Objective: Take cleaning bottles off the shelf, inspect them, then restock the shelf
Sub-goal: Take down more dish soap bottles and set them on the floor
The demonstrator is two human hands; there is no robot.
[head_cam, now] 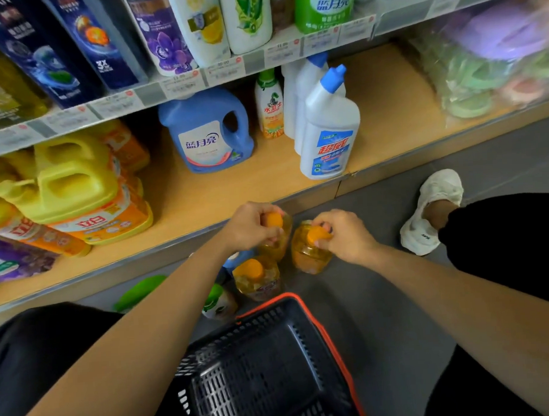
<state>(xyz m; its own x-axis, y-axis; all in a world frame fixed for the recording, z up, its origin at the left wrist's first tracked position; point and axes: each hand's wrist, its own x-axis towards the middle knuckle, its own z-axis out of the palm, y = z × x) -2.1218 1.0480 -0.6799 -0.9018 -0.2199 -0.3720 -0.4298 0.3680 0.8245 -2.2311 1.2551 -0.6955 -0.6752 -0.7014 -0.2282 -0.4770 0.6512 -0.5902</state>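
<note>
Three amber bottles with orange caps stand on the grey floor in front of the bottom shelf (265,179). My left hand (252,225) grips the cap of the far-left amber bottle (278,245). My right hand (344,236) grips the cap of the right amber bottle (307,257). The third amber bottle (257,277) stands free, nearer to me. On the shelf stand a blue detergent jug (205,132), a white toilet-cleaner bottle with a blue cap (329,128) and a small orange-labelled bottle (269,106).
A black basket with an orange rim (269,367) sits on the floor between my knees. A green-capped bottle (219,301) and a green object (137,293) lie beside it. Yellow jugs (71,180) fill the shelf's left. My white shoe (432,212) is at the right.
</note>
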